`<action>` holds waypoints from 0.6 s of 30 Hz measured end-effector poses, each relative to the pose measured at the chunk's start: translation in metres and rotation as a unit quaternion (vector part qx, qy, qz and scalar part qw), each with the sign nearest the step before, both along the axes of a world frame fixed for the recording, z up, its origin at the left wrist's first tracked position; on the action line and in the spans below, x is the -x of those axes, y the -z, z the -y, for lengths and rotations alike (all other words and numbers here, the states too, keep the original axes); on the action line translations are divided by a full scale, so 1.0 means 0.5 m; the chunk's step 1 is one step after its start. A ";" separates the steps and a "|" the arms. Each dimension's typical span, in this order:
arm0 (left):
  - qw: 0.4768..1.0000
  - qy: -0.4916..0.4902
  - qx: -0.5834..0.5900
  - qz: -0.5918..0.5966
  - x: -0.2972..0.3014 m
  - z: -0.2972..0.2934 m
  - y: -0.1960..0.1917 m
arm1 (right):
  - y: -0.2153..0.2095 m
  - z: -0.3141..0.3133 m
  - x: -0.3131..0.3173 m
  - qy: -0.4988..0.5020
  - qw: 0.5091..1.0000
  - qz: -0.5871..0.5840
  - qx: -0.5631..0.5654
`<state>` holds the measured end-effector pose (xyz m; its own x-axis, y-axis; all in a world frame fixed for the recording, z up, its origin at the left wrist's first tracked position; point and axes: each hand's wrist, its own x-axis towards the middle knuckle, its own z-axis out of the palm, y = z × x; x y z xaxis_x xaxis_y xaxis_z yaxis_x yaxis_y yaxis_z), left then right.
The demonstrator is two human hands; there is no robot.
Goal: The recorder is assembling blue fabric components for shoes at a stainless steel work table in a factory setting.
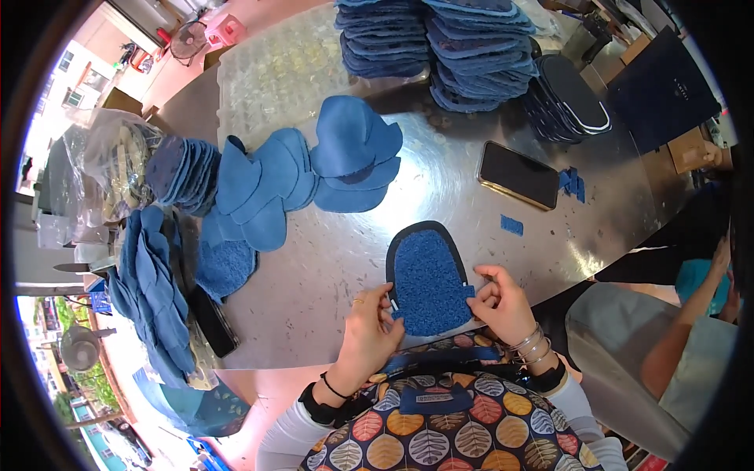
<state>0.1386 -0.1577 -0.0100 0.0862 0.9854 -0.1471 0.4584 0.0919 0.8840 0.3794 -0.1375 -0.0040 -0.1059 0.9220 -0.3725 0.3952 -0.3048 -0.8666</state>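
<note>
This looks like a small textile workshop: a broad metal worktable [290, 330] carries tall stacks of matching blue fabric pieces [479, 55] at its far side and overlapping rounded blue cutouts [267, 188] to the left, beside a bulging clear plastic bag [118, 149]. Another person's arm [675, 337] shows at the right; a floor fan [188, 41] stands far left.

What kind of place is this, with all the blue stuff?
It's probably a small sewing workshop. You can see tall stacks of blue shaped pieces, a big metal worktable, and a fuzzy blue pad with dark edging.
</note>
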 end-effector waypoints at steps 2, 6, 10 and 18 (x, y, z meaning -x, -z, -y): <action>1.000 0.001 -0.003 -0.002 -0.001 0.000 -0.004 | 0.003 0.001 -0.001 0.000 1.000 -0.002 0.000; 1.000 0.002 0.021 0.007 -0.003 -0.003 -0.007 | 0.009 -0.001 -0.002 0.003 1.000 0.004 0.001; 0.997 0.030 0.030 -0.063 -0.005 -0.010 -0.029 | 0.007 -0.005 0.000 -0.021 0.999 0.031 -0.036; 0.911 0.212 -0.187 -0.300 -0.083 -0.135 0.028 | 0.023 -0.006 -0.009 0.064 0.995 -0.077 -0.007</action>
<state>0.1799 -0.0903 -0.0240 0.4848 0.8734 0.0468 0.7939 -0.4619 0.3954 0.3836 -0.1343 -0.0158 -0.0429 0.9367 -0.3475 0.2166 -0.3308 -0.9185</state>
